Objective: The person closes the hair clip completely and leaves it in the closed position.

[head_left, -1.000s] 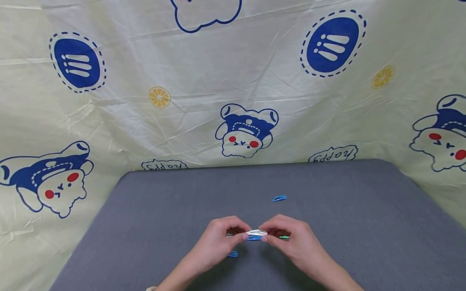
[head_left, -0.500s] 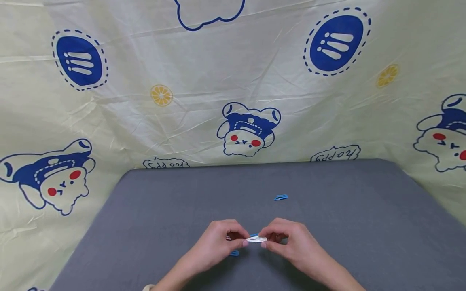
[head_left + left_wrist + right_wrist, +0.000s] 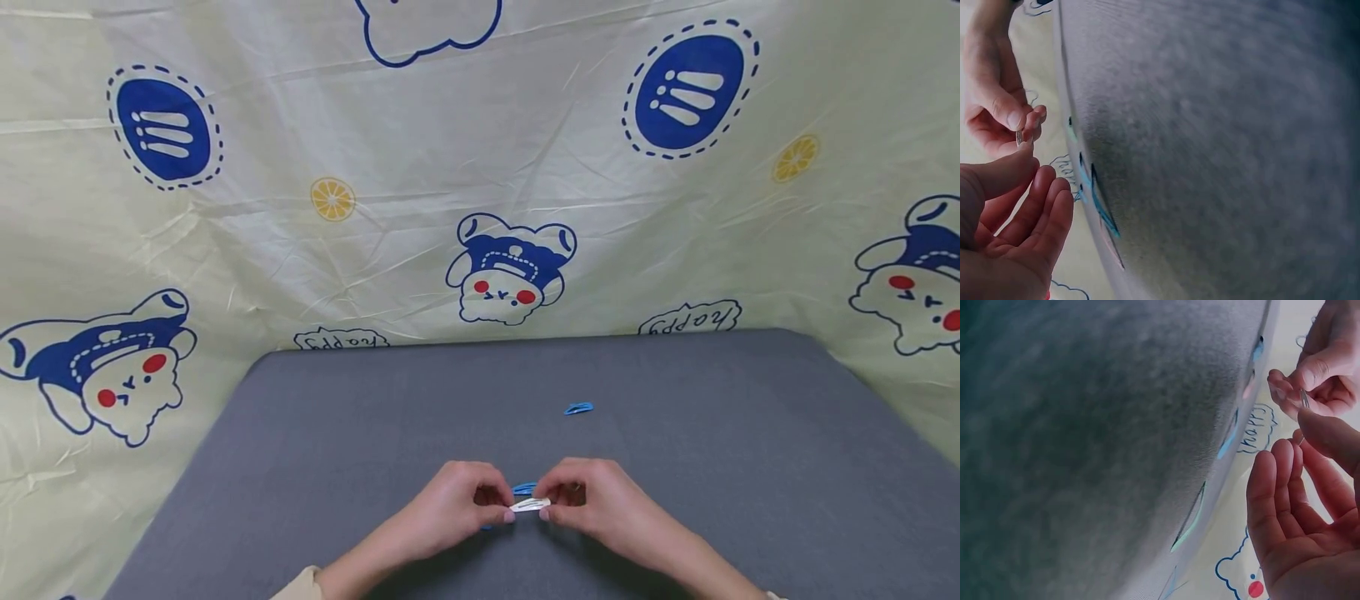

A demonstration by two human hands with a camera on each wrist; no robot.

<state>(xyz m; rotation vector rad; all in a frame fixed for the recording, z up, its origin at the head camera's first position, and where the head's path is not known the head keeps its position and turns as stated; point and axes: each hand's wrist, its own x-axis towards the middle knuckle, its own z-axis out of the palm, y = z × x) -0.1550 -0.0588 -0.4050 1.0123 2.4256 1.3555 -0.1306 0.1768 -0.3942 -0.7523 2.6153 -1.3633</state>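
A white snap hair clip (image 3: 530, 505) is stretched level between both hands above the table. My left hand (image 3: 457, 507) pinches its left end with thumb and fingertips, while the thumb and fingers of my right hand (image 3: 603, 500) grip the opposite end. In the right wrist view the clip (image 3: 1304, 400) shows edge-on as a thin metal strip. A blue hair clip (image 3: 523, 489) lies just beyond the held one. Under the left hand, another blue clip (image 3: 486, 527) is mostly hidden. The wrist views also show a pink clip (image 3: 1111, 249) and a green clip (image 3: 1194, 524) on the cloth.
Farther back on the grey cloth-covered table (image 3: 360, 417) lies one more blue clip (image 3: 578, 408). A pale printed curtain (image 3: 405, 250) hangs behind the table and along its sides.
Both hands have come slightly nearer the body with the white clip, which now appears lower in the head view. More of the blue clip beyond it shows; the green one has become hidden there.
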